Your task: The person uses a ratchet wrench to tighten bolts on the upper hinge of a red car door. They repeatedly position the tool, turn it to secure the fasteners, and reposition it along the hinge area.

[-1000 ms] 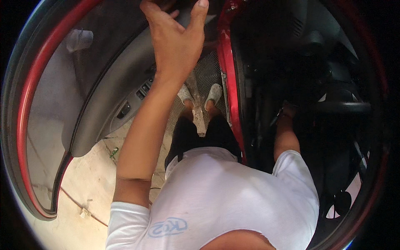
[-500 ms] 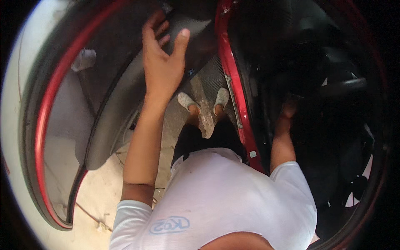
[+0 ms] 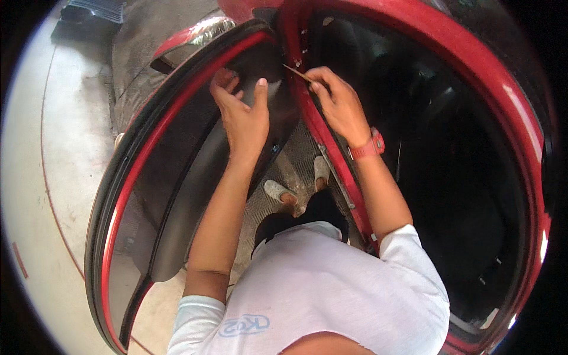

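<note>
My right hand [image 3: 340, 106], with a red watch [image 3: 368, 145] on its wrist, pinches a thin, pointed, tan stick-like tool [image 3: 297, 73]. Its tip points left, close to the red door frame [image 3: 307, 109] of the car near the hinge side; whether it touches is unclear. My left hand [image 3: 244, 118] is raised by the inner side of the open car door [image 3: 177, 219], fingers a little curled and thumb spread, with nothing visible in it. Whether its fingertips rest against the door I cannot make out.
The open door with its red edge curves along my left, and the dark car interior [image 3: 432, 165] lies to my right. A side mirror [image 3: 192, 38] juts out beyond the door. My feet in grey clogs [image 3: 278, 190] stand between door and sill. A blue-grey ribbed object [image 3: 94, 10] sits far left.
My right hand has come out of the dark car interior, up and left to the door frame, now showing the thin tool. The view has shifted; my left hand stays raised and open.
</note>
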A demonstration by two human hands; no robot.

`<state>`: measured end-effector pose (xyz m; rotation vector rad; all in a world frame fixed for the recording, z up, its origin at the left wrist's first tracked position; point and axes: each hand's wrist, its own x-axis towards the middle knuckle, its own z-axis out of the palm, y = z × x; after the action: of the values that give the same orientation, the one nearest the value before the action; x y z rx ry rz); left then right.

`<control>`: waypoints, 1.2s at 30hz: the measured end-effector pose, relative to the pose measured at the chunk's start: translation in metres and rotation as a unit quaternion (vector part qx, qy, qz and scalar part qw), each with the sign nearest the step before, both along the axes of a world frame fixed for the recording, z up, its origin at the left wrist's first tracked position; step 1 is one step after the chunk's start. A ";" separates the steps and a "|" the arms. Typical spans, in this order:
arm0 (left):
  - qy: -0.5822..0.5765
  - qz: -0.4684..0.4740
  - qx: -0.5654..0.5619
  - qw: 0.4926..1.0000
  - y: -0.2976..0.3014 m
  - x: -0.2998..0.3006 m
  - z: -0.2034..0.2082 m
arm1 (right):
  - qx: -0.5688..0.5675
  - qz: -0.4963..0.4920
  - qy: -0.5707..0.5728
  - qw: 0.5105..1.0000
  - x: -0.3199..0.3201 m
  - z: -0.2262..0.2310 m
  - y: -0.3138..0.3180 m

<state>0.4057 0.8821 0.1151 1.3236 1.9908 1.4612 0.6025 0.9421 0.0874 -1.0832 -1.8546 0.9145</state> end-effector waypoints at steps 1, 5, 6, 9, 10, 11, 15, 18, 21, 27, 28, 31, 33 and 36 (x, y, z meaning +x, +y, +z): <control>-0.030 0.019 0.005 0.999 0.005 0.007 0.001 | 0.049 0.005 -0.024 0.999 -0.004 0.004 0.021; -0.103 0.149 0.025 0.983 0.033 0.036 -0.019 | 0.095 0.031 -0.097 0.990 -0.020 0.002 0.083; -0.111 0.185 0.034 0.976 0.041 0.028 -0.037 | 0.089 0.051 -0.101 0.990 -0.031 -0.002 0.092; -0.096 0.267 0.012 0.959 0.066 0.056 -0.029 | 0.090 0.065 -0.137 0.984 -0.024 0.002 0.107; -0.072 0.302 0.022 0.950 0.075 0.057 -0.032 | 0.094 0.070 -0.151 0.982 -0.024 0.005 0.109; -0.072 0.318 0.026 0.945 0.081 0.058 -0.032 | 0.114 0.068 -0.163 0.978 -0.024 0.008 0.111; -0.041 0.347 0.027 0.936 0.085 0.059 -0.035 | 0.167 0.065 -0.191 0.965 -0.022 0.013 0.115; -0.020 0.345 0.032 0.938 0.081 0.055 -0.037 | 0.184 0.063 -0.198 0.961 -0.024 0.016 0.117; -0.016 0.333 0.047 0.941 0.076 0.051 -0.037 | 0.167 0.074 -0.203 0.962 -0.023 0.023 0.115; 0.035 0.327 0.044 0.943 0.073 0.052 -0.032 | 0.212 0.091 -0.232 0.945 -0.028 0.031 0.115; 0.036 0.325 0.039 0.944 0.073 0.053 -0.031 | 0.231 0.091 -0.229 0.941 -0.028 0.030 0.116; 0.035 0.324 0.044 0.945 0.073 0.053 -0.031 | 0.258 0.092 -0.199 0.941 -0.028 0.023 0.120; 0.054 0.325 0.040 0.943 0.072 0.053 -0.032 | 0.238 0.115 -0.187 0.946 -0.025 0.021 0.123; 0.050 0.320 0.053 0.945 0.074 0.054 -0.035 | 0.240 0.117 -0.191 0.945 -0.026 0.021 0.127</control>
<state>0.4602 0.9558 0.0802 0.8197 2.5952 1.8129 0.5768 1.0686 0.1080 -0.7800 -2.4020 0.3454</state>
